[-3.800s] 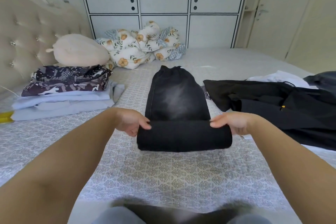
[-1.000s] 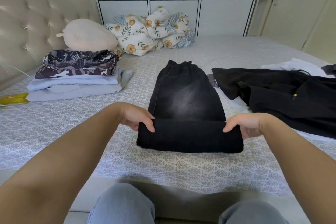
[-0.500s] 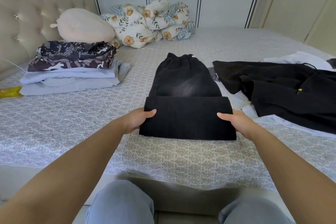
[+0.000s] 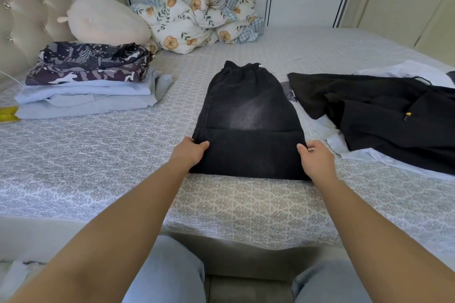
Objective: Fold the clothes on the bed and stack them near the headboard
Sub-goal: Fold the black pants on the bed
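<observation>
Both my hands, left (image 4: 190, 152) and right (image 4: 316, 158), are gripping the dark jeans' (image 4: 248, 115) folded near end on the bed (image 4: 98, 155), fingers tucked under the cloth, long axis pointing away, waistband farthest.

Patterned bed (image 4: 98, 155) bears black jeans (image 4: 248, 115), folded stack (image 4: 88, 86) (headboard side).

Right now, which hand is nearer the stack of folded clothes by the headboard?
Left. The left hand grips the black faded jeans' fold on the side facing the folded stack; the right hand grips the opposite edge, beside the black jacket.
</observation>
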